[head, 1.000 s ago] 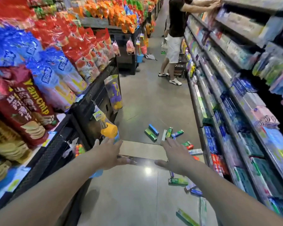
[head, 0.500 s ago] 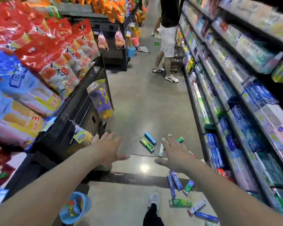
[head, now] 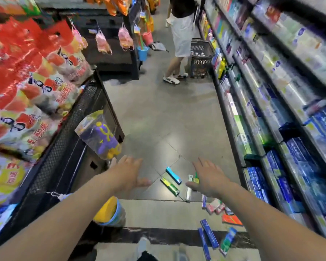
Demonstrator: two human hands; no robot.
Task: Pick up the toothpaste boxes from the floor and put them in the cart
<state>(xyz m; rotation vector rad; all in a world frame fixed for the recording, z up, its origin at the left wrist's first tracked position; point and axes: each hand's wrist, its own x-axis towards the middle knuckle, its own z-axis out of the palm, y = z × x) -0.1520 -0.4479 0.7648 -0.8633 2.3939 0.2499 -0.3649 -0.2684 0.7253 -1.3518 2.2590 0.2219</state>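
Observation:
Several toothpaste boxes lie scattered on the grey floor by the right shelf. A blue box [head: 173,175] and a green box [head: 170,186] lie side by side between my hands. Blue boxes [head: 209,233], a teal one [head: 227,240] and red-pink ones [head: 215,207] lie nearer my feet. My left hand [head: 127,172] and my right hand [head: 208,178] are stretched forward above the floor, fingers spread, holding nothing. My right hand hides part of a pale box [head: 189,193]. No cart is in view.
A black snack rack [head: 68,132] with hanging toys borders the left. Shelves of toothpaste [head: 282,166] line the right. Farther down the aisle a person [head: 179,34] stands beside a black basket [head: 200,59]. A yellow-and-blue toy bucket [head: 109,213] hangs low on the left.
The view has advanced down the aisle and tilted down. The scattered boxes now lie closer, under and behind my hands. Both hands stay outstretched and empty.

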